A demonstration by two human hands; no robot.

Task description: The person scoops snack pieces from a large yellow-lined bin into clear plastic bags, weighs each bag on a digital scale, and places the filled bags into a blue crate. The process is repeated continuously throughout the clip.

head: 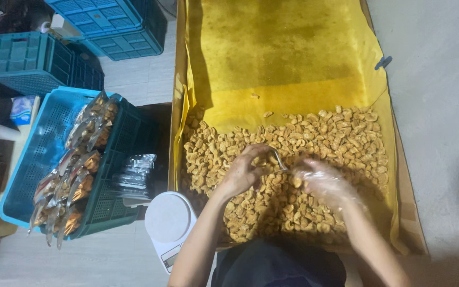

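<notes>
The person is working over a big heap of golden-brown fried snack pieces (314,143), which is lying in a wide cardboard tray lined w/ yellow oily paper (272,48). The heap is filling the near half of the tray; the far half is showing only bare stained paper & a few stray pieces.

Step in hand, as I judge: filling a small clear plastic bag (278,158) w/ the snacks. The bag is sitting between both hands, approx. at the middle of the heap, its thin edge sticking up.

The left hand (243,171) is bare, fingers curled, & seems to be pinching the bag mouth. The right hand (322,180) is wearing a thin clear plastic glove; it is resting palm-down on the pieces, just right of the bag. It is blurred, so I cannot tell if it is closed on snacks or flat. Both forearms are reaching from the near edge, elbows bent, wrists low over the heap.

The next move is calling for the bag mouth to be kept wide & steady while pieces are going in w/o spilling.

At left, just beside the tray, a round white kitchen scale (168,220) is standing on the floor. Further left, a teal plastic crate (38,154) is holding filled clear snack packets (78,170).
</notes>
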